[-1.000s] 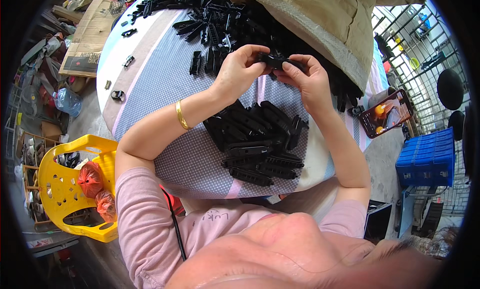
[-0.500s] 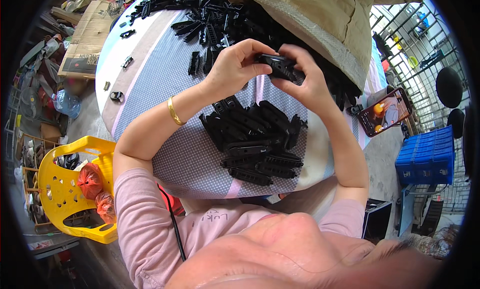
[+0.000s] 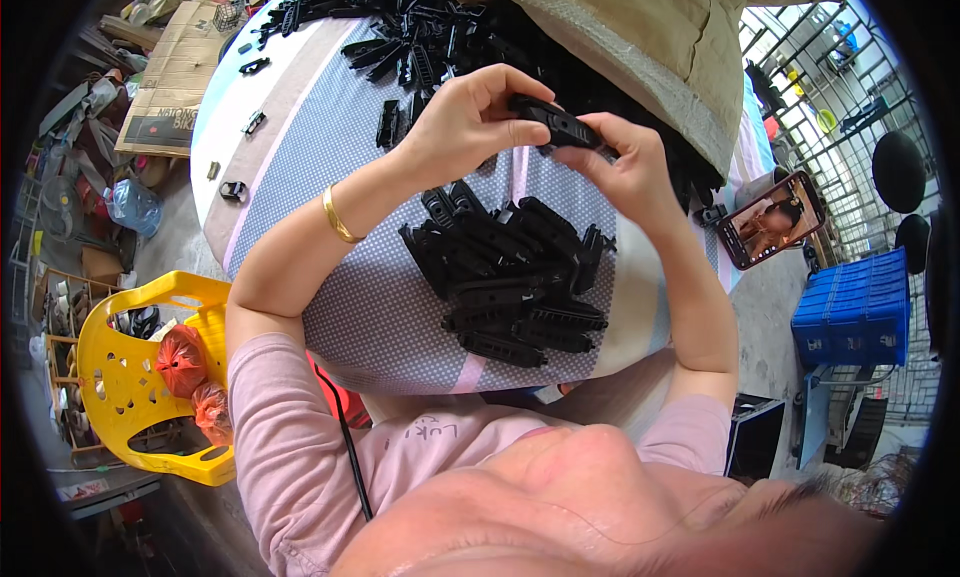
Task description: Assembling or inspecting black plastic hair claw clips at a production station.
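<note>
Between my two hands, above the table, is a long black plastic part point(image 3: 562, 126) with a slotted face. My left hand point(image 3: 480, 117) pinches its left end between thumb and fingers. Its right end is gripped by my right hand point(image 3: 622, 162), which covers that tip. Below my hands, a pile of similar black plastic parts point(image 3: 510, 277) lies on the near side of the table. A much larger heap of black parts point(image 3: 430, 27) spreads over the far side.
A dotted, striped cloth covers the round table point(image 3: 350, 307). A big brown paper sack point(image 3: 640, 37) lies at the far right. A phone point(image 3: 772, 222) stands at the right edge. Left is a yellow chair point(image 3: 120, 377) with red bags; right, a blue crate point(image 3: 850, 312).
The black part has turned, so its slotted face shows and it slants down to the right. My right hand has shifted slightly right and down, and its fingers have closed in around the end.
</note>
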{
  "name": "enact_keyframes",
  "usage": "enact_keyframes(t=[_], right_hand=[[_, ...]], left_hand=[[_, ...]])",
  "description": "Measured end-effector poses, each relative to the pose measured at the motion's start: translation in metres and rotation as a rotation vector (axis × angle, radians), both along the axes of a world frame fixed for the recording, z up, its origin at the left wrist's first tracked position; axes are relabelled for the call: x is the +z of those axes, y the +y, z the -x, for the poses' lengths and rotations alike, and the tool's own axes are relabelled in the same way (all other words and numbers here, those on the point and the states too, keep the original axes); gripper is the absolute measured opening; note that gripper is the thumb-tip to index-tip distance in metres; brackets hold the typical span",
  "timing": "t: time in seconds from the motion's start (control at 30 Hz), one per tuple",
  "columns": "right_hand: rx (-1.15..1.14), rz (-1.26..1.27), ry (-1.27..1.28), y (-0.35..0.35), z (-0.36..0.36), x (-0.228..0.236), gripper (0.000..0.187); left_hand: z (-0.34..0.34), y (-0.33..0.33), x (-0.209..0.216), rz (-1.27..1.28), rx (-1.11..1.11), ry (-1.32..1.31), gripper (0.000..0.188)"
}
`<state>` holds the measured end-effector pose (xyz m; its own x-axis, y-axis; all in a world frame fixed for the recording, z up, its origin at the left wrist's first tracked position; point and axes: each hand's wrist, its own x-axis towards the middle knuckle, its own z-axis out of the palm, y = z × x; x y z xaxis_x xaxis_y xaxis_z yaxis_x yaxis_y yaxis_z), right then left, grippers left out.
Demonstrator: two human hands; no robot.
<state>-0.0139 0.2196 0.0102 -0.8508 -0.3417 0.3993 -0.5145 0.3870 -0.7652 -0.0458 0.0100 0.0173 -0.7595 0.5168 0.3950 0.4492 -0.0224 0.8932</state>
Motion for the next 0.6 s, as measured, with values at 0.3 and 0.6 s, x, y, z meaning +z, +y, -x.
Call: enact_keyframes(t=[0.3, 0.6], right_hand=[[-0.175, -0.386, 0.207, 0.034, 0.038, -0.029, 0.028], [-0.215, -0.684, 0.556, 0.015, 0.029, -0.024, 0.034]], left_hand=[[-0.010, 0.004, -0.008, 0.407, -0.491, -0.038, 0.032], [0.068, -0.056, -0.006, 0.542, 0.577, 0.375, 0.021]])
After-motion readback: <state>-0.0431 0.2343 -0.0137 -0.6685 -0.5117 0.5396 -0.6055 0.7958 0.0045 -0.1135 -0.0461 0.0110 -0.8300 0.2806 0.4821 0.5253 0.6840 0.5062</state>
